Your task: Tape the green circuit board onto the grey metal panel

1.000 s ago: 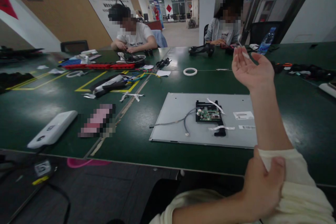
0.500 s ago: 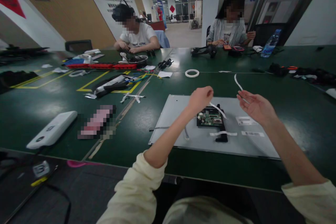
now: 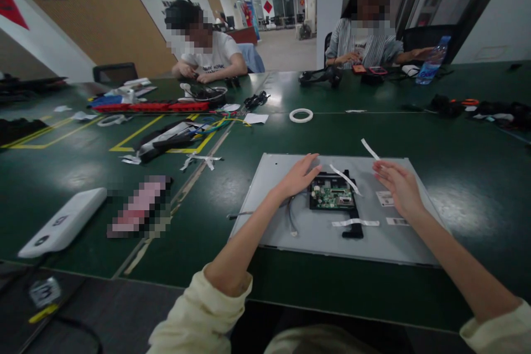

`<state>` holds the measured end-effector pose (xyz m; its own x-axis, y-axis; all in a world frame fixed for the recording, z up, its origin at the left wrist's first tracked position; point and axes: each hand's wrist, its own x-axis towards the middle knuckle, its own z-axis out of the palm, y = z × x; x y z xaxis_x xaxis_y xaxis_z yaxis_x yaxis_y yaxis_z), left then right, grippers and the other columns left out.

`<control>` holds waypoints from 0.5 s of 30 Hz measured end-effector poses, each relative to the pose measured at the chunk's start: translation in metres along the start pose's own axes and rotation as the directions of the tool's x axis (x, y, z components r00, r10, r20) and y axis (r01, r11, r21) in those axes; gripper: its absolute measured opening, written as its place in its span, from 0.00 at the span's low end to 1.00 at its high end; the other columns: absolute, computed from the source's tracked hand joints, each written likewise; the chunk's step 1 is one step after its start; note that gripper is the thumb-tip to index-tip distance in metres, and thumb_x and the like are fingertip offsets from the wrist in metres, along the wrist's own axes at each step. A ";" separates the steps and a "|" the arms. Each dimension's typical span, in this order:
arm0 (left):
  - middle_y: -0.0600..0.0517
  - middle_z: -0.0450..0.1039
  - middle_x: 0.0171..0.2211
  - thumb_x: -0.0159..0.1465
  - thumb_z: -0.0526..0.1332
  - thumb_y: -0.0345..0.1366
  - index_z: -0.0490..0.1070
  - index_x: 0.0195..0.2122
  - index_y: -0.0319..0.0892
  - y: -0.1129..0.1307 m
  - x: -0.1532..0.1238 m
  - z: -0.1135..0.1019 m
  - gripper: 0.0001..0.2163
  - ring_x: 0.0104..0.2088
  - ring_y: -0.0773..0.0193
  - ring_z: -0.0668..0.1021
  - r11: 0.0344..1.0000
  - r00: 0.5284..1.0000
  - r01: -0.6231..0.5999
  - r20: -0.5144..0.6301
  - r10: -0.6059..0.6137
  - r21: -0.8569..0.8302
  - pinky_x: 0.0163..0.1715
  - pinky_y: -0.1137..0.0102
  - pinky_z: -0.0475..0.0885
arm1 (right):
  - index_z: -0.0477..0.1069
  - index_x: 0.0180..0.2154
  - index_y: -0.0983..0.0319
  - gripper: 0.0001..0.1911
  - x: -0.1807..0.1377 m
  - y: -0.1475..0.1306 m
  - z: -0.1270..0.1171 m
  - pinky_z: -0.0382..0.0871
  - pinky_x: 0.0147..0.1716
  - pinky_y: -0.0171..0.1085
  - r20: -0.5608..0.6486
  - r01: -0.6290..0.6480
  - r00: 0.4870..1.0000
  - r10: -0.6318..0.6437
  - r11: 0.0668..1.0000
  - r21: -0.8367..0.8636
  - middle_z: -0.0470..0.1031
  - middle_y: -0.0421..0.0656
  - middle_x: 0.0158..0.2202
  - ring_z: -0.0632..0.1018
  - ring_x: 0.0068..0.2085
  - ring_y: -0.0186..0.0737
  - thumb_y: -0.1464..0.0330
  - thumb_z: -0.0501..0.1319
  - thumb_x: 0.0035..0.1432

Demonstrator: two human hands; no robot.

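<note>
My left hand (image 3: 299, 177) is open, fingers stretched out, low over the grey metal panel (image 3: 265, 177) at the upper left of a green circuit board (image 3: 332, 196). The board sits in a black bracket (image 3: 353, 227) on the panel. A white tape strip (image 3: 346, 178) slants across the board's upper right corner, just right of my left fingertips. A second tape strip (image 3: 355, 223) crosses the lower part of the bracket. Above the panel's right side, my right hand (image 3: 400, 185) pinches a short strip of white tape (image 3: 369, 149) that points up and left.
A thin cable (image 3: 292, 221) lies on the panel left of the board. Beyond stands a tape roll (image 3: 301, 115). To the left are a phone (image 3: 141, 204), a white power bank (image 3: 62, 221) and a black pouch-like bundle (image 3: 166, 141). Two people sit across the green table (image 3: 244, 155).
My left hand has come down and left onto the panel area, letting go of the tape strip now over the board. My right hand has lowered slightly, still pinching its strip.
</note>
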<state>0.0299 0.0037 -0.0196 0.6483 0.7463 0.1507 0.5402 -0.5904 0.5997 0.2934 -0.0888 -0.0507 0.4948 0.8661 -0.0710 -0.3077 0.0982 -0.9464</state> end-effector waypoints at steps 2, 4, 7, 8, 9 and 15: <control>0.46 0.58 0.61 0.68 0.43 0.49 0.54 0.60 0.40 -0.004 0.004 0.003 0.25 0.61 0.60 0.60 1.000 1.000 -0.002 0.007 0.002 0.008 0.61 0.63 0.52 | 0.76 0.34 0.62 0.11 0.001 0.000 0.002 0.68 0.50 0.41 -0.007 0.014 1.000 -0.015 0.999 -0.028 0.76 0.44 0.39 0.75 0.46 0.40 0.68 0.65 0.45; 0.46 0.61 0.59 0.68 0.43 0.49 0.56 0.59 0.40 -0.004 0.007 0.003 0.25 0.60 0.59 0.62 1.000 1.000 -0.003 0.017 0.002 0.026 0.61 0.62 0.53 | 0.76 0.34 0.62 0.11 0.003 0.001 0.003 0.68 0.51 0.41 0.004 0.006 1.000 -0.006 0.998 -0.054 0.76 0.44 0.38 0.76 0.44 0.40 0.68 0.65 0.44; 0.45 0.61 0.59 0.68 0.42 0.48 0.53 0.61 0.39 0.001 0.005 -0.002 0.25 0.59 0.59 0.63 0.999 1.000 -0.017 0.022 0.016 0.032 0.60 0.62 0.55 | 0.75 0.34 0.63 0.12 0.005 0.002 0.002 0.69 0.49 0.42 0.021 -0.002 1.000 0.004 0.994 -0.109 0.76 0.44 0.38 0.76 0.44 0.41 0.66 0.65 0.45; 0.44 0.60 0.60 0.68 0.42 0.48 0.51 0.62 0.39 0.004 0.002 -0.005 0.25 0.60 0.59 0.62 0.999 0.999 -0.033 0.024 0.033 0.030 0.60 0.62 0.55 | 0.75 0.35 0.62 0.12 0.005 0.003 0.002 0.69 0.49 0.43 0.029 0.009 1.000 -0.005 0.990 -0.139 0.76 0.44 0.38 0.76 0.44 0.41 0.65 0.65 0.46; 0.44 0.57 0.61 0.68 0.42 0.47 0.48 0.63 0.39 0.007 -0.001 -0.009 0.25 0.61 0.60 0.61 0.998 0.998 -0.056 0.027 0.055 0.031 0.60 0.62 0.55 | 0.75 0.36 0.62 0.13 0.005 0.004 0.001 0.69 0.49 0.44 0.044 0.027 0.999 -0.020 0.984 -0.178 0.76 0.45 0.39 0.76 0.44 0.42 0.64 0.64 0.47; 0.45 0.52 0.63 0.67 0.46 0.48 0.44 0.64 0.45 0.022 -0.023 -0.032 0.27 0.61 0.54 0.59 0.991 0.988 -0.116 0.113 0.107 0.071 0.60 0.57 0.55 | 0.73 0.43 0.61 0.18 0.003 0.009 -0.002 0.68 0.49 0.45 0.148 0.114 0.987 -0.067 0.935 -0.335 0.75 0.46 0.42 0.76 0.44 0.43 0.60 0.62 0.52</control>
<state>0.0094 -0.0169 0.0154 0.7589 0.6392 0.1248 0.4981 -0.6930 0.5212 0.2940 -0.0868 -0.0601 0.3887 0.9205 0.0401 0.0406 0.0264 -0.9988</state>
